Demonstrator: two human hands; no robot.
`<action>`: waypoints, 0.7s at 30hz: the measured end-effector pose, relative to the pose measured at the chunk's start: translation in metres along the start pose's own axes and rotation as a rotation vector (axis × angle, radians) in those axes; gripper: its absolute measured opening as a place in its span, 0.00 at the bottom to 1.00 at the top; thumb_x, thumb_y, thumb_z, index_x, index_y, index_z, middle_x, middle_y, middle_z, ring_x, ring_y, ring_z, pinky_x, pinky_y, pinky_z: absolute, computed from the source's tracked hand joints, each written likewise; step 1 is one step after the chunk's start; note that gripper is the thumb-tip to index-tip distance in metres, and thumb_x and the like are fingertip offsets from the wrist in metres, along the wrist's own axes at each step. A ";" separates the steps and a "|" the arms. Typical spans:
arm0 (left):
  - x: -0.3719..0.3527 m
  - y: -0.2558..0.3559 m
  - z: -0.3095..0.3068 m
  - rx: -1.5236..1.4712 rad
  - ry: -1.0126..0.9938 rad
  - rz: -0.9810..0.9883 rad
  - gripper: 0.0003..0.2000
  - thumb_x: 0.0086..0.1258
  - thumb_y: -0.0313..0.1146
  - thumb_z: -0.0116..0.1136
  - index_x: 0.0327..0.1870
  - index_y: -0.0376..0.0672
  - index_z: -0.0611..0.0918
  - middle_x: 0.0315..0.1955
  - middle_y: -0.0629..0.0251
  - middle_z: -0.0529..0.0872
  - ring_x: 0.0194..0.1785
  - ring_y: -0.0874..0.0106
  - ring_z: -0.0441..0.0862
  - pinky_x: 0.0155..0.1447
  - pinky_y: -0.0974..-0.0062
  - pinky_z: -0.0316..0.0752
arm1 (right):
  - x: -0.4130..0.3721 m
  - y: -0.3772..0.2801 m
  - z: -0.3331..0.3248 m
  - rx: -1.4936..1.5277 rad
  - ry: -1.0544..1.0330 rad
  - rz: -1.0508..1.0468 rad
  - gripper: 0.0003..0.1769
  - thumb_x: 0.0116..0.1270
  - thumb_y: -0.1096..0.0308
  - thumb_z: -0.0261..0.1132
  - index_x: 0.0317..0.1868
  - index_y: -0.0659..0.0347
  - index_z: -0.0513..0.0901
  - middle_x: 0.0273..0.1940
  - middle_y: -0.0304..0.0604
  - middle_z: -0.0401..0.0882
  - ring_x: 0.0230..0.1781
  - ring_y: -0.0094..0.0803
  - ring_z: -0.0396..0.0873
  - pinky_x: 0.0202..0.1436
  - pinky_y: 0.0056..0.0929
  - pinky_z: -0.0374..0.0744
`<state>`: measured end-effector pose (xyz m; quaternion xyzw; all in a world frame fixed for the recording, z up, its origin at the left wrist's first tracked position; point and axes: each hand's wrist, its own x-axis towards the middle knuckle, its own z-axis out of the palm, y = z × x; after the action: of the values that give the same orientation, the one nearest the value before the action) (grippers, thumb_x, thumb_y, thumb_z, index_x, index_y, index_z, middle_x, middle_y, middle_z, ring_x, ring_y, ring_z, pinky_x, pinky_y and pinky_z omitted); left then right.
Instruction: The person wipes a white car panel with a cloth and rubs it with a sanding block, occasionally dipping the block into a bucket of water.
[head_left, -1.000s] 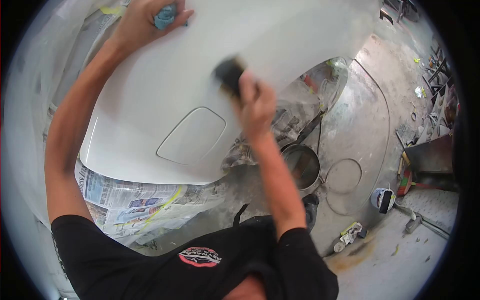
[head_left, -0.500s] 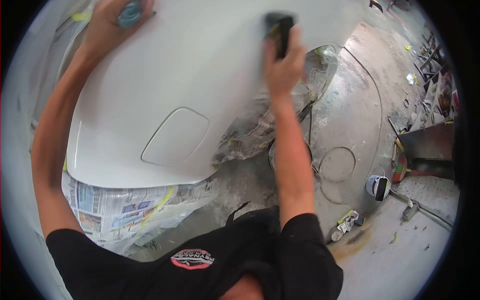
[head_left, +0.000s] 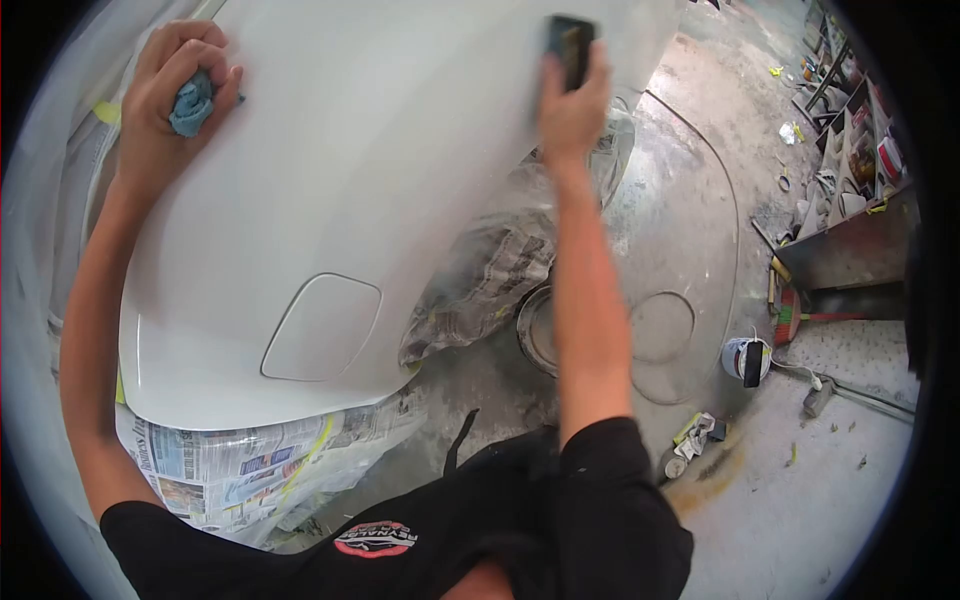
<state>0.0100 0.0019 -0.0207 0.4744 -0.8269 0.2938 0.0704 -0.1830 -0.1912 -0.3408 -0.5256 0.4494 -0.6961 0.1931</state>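
My right hand [head_left: 574, 122] grips a dark sanding block [head_left: 571, 48] by its sides against the pale grey-white car panel [head_left: 330, 170]; its working face is hidden underneath. Over at the panel's upper left, my left hand [head_left: 160, 112] is closed around a crumpled blue cloth [head_left: 192, 105] and rests on the surface. Lower on the panel shows the outline of a fuel flap [head_left: 322, 328].
Newspaper masking [head_left: 215, 460] hangs below the panel's lower edge, and more covers the wheel arch [head_left: 480, 280]. A hose [head_left: 715, 150] curves across the floor. A small tub [head_left: 740, 362] stands at right, near a cluttered shelf [head_left: 850, 245].
The panel sits lower in view. My left hand with the cloth appears further left and lower; my right hand and the sanding block have moved further up the panel.
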 end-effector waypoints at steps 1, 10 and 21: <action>0.000 0.000 0.000 0.002 0.003 0.010 0.10 0.65 0.18 0.71 0.35 0.37 0.78 0.48 0.59 0.83 0.44 0.69 0.82 0.46 0.75 0.77 | 0.034 0.020 0.001 0.053 -0.099 0.266 0.40 0.73 0.46 0.69 0.72 0.69 0.70 0.56 0.64 0.82 0.57 0.56 0.82 0.62 0.48 0.78; 0.002 0.002 -0.003 0.024 -0.043 -0.041 0.10 0.64 0.18 0.71 0.35 0.38 0.78 0.48 0.58 0.83 0.47 0.66 0.83 0.47 0.73 0.78 | -0.118 -0.063 -0.028 0.097 -0.073 -0.261 0.42 0.66 0.61 0.75 0.78 0.60 0.68 0.48 0.59 0.80 0.47 0.53 0.80 0.49 0.50 0.79; 0.005 0.007 -0.004 0.038 -0.052 -0.045 0.11 0.62 0.18 0.71 0.34 0.39 0.78 0.46 0.57 0.84 0.47 0.63 0.83 0.47 0.69 0.79 | -0.005 0.005 0.001 -0.071 0.036 0.070 0.39 0.72 0.54 0.71 0.77 0.61 0.67 0.47 0.61 0.81 0.48 0.59 0.81 0.53 0.54 0.80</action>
<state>0.0007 0.0030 -0.0190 0.5018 -0.8116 0.2955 0.0465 -0.1813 -0.1906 -0.3477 -0.5036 0.4954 -0.6817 0.1906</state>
